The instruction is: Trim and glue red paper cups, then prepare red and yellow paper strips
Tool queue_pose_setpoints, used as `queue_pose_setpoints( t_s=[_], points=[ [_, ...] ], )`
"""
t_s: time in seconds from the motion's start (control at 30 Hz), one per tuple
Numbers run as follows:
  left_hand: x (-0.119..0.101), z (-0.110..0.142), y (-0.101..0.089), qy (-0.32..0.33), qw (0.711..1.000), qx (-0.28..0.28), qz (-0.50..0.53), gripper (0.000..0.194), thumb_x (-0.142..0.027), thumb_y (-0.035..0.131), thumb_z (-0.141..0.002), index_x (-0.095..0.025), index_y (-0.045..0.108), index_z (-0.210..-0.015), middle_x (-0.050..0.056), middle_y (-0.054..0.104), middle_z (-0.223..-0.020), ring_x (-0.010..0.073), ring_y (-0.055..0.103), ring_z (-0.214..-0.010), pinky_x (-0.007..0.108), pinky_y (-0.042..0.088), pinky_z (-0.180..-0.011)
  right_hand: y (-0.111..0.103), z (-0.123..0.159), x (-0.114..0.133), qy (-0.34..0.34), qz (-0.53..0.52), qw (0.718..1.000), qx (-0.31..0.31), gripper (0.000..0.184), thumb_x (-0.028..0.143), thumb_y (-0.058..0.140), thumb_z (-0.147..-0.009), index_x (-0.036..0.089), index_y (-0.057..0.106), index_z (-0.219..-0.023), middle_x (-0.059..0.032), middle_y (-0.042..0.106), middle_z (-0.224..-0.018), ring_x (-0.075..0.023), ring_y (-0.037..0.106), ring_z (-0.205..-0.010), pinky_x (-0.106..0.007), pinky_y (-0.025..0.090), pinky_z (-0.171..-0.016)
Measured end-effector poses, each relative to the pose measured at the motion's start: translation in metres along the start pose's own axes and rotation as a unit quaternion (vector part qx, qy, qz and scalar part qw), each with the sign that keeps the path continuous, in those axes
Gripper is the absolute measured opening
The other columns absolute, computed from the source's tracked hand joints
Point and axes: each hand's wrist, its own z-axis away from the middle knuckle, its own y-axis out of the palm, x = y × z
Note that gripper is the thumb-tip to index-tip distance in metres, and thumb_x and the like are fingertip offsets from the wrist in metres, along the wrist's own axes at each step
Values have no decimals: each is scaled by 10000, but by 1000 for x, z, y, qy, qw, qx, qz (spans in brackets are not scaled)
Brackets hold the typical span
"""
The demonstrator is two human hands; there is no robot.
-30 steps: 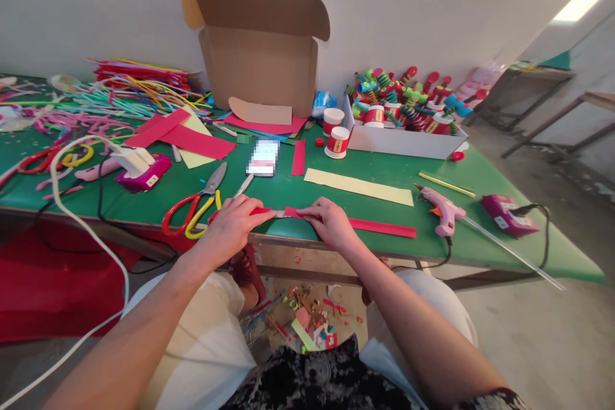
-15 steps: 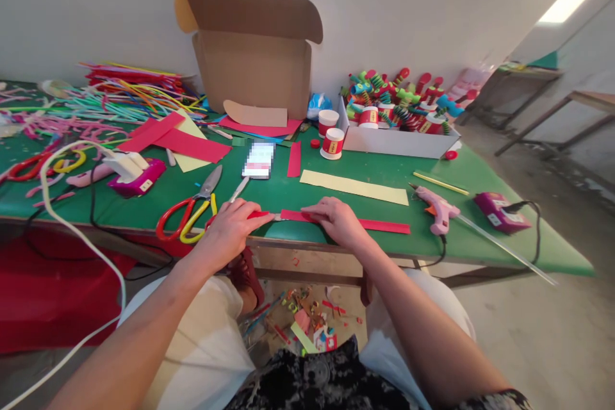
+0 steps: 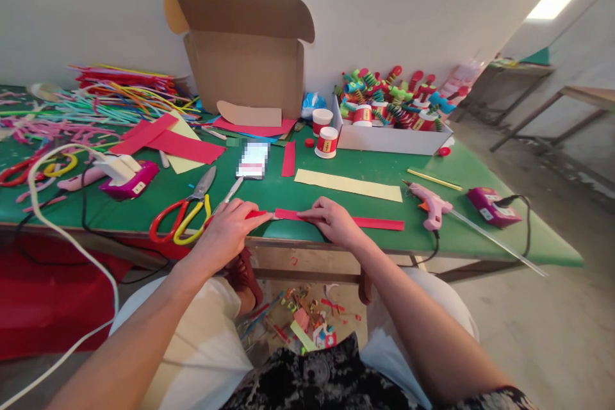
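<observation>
A long red paper strip [image 3: 379,223] lies along the front edge of the green table. My right hand [image 3: 331,221] pinches it left of its middle, with fingertips close together. Close to the strip's left end, my left hand [image 3: 230,225] has its fingers closed over a short red strip-like piece [image 3: 257,213]. A small pale bit shows between the two red pieces; what it is cannot be made out. Beyond the hands lies a cream paper strip [image 3: 348,186]. Scissors [image 3: 185,208] with red and yellow handles rest left of my left hand.
A phone [image 3: 253,159] lies behind my left hand. To the right are a pink glue gun [image 3: 430,205] and a purple power block [image 3: 494,207]. Paper cups [image 3: 327,142] stand by a white box [image 3: 394,139] of colourful figures. Pipe cleaners [image 3: 125,102] and a cable [image 3: 72,240] lie left.
The view has shifted slightly, so the table's things appear a little further left. Both hands keep the same hold on the red pieces.
</observation>
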Motion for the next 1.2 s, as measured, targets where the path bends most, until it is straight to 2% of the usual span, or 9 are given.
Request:
queue_pose_setpoints(
  t_s=[0.4, 0.67, 1.2],
  points=[
    [-4, 3, 3, 2, 1000, -12, -5, 680, 99, 385, -766, -272, 671, -1258, 77, 640, -1074, 243, 526, -990, 403, 496, -797, 0, 0, -1, 4, -3, 1000, -9, 285, 189, 607, -944, 339, 766, -1128, -33, 572, -904, -150, 582, -837, -280, 504, -799],
    [-3, 5, 1, 0, 1000, -16, -3, 644, 70, 382, -792, -259, 664, -1268, 86, 645, -1083, 249, 523, -1001, 432, 512, -815, 2, -5, 8, 86, -26, 996, -29, 187, 185, 677, -898, 291, 813, -967, -26, 659, -878, -155, 649, -845, -272, 498, -788],
    [-9, 4, 2, -16, 1000, -3, 11, 652, 77, 377, -783, -252, 674, -1261, 92, 644, -1071, 263, 519, -986, 437, 497, -825, 0, -8, 14, 95, -1, 995, -7, 218, 174, 669, -897, 266, 799, -1046, -47, 686, -890, -171, 656, -848, -301, 518, -808]
  ],
)
